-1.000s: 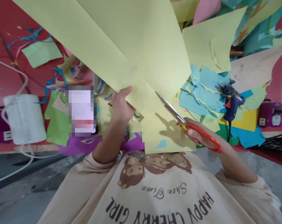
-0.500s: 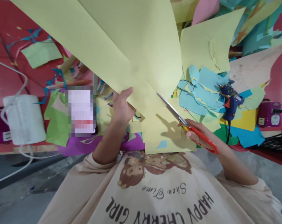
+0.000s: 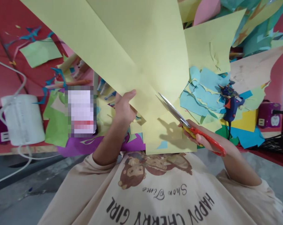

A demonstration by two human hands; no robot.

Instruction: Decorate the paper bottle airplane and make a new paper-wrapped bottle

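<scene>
Nearest the camera is the person's beige cotton T-shirt (image 3: 155, 187) with a monkey print and black lettering. Just above its collar edge, the right hand (image 3: 199, 133) has its grip closed through the loops of the red-handled steel scissors (image 3: 176, 114). The blades look almost shut and point up and left, with their tips at a cut edge of the large pale-yellow paper sheet (image 3: 136, 47). The left hand (image 3: 124, 107) holds that sheet from the other side in a tight pinching grip, thumb on top of the lower edge and fingers hidden beneath. The sheet is raised off the red desk (image 3: 5, 72) and fans upward across most of the view. A smaller yellow strip hangs below the blades.

Under the hands lies a purple paper piece (image 3: 85, 145) among green and yellow offcuts. To the right, a blue hot-glue gun (image 3: 232, 107) rests on a heap of light-blue paper scraps (image 3: 202, 97), near a purple power strip (image 3: 269, 115). At far left stands a white spool of cord (image 3: 23, 120), and beyond it lies a light-green paper rectangle (image 3: 39, 51).
</scene>
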